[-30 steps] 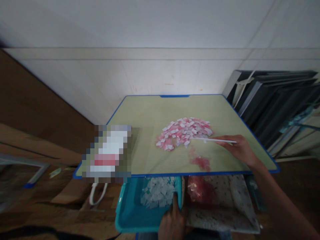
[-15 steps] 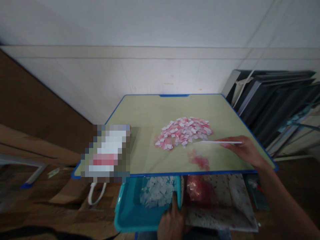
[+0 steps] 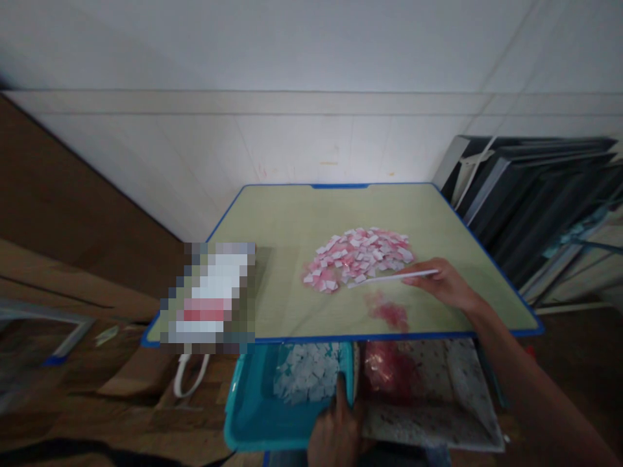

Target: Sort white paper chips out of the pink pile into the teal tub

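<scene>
My right hand (image 3: 435,279) is closed around the back part of a slim white stick-like tool (image 3: 389,277), whose narrow tip points left. That tip lies at the front edge of a heap of small white square pieces and pink film bits (image 3: 363,253) on a pale green folding table (image 3: 282,214). Whether the tip touches a piece, I cannot tell. At the bottom, my left hand (image 3: 335,428) grips the right side of a teal tray (image 3: 257,421), index finger stretched along the rim and the other fingers curled. White squares (image 3: 309,373) lie inside this tray.
A speckled grey tray (image 3: 438,415) with crumpled pink film (image 3: 389,373) adjoins the teal one. Another small pink clump (image 3: 389,311) lies near the table's front edge. A blurred-out white and red object (image 3: 209,292) stands at left. Dark folded panels (image 3: 540,188) lean at right.
My right hand has moved left with the white tool, bringing its tip to the front of the heap. My left hand stays at the teal tray.
</scene>
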`<state>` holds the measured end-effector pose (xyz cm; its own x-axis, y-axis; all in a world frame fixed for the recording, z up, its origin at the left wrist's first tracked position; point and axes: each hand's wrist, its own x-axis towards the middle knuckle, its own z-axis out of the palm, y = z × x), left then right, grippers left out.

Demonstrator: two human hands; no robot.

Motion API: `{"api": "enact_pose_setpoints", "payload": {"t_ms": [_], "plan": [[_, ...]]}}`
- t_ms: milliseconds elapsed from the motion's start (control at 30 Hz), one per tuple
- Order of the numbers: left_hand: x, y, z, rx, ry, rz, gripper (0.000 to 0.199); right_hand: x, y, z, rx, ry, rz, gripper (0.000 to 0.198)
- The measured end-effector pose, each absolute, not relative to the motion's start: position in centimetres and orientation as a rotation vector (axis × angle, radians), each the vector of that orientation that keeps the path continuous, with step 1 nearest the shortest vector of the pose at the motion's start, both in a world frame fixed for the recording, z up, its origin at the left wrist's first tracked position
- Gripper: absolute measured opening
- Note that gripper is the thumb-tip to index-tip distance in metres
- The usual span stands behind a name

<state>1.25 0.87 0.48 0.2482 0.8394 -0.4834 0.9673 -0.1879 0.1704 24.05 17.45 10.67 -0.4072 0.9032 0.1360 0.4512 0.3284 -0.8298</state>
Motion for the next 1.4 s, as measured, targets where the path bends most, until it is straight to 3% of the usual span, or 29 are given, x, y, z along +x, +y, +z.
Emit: {"api": "enact_pose_setpoints", "payload": {"t_ms": [300, 500, 700, 900, 1200, 1400], "plan": [[1.0, 0.7, -0.3, 2.138, 1.642, -0.368, 0.065, 22.4, 18.6, 11.3, -1.015, -2.084, 1.167, 0.025], [1.1, 0.6, -0.1, 2.156, 1.635, -0.384, 0.057, 22.0, 18.6, 11.3, -0.843, -2.153, 1.279, 0.025], [1.4, 0.6, -0.1, 2.167, 1.699, -0.394, 0.063, 22.4, 18.5, 11.1, -0.713, -2.184, 1.325, 0.021], [1.3, 0.6, 0.1, 2.173, 1.681, -0.419, 0.056, 23.2, 18.4, 11.6, -0.609, -2.229, 1.348, 0.033], [1.2, 0.9, 0.7, 2.110, 1.642, -0.422, 0.048, 26.1, 18.2, 12.0, -0.706, -2.288, 1.338, 0.019], [1.2, 0.9, 0.6, 2.138, 1.653, -0.406, 0.053, 26.3, 18.0, 12.6, -0.849, -2.227, 1.309, 0.028]]}}
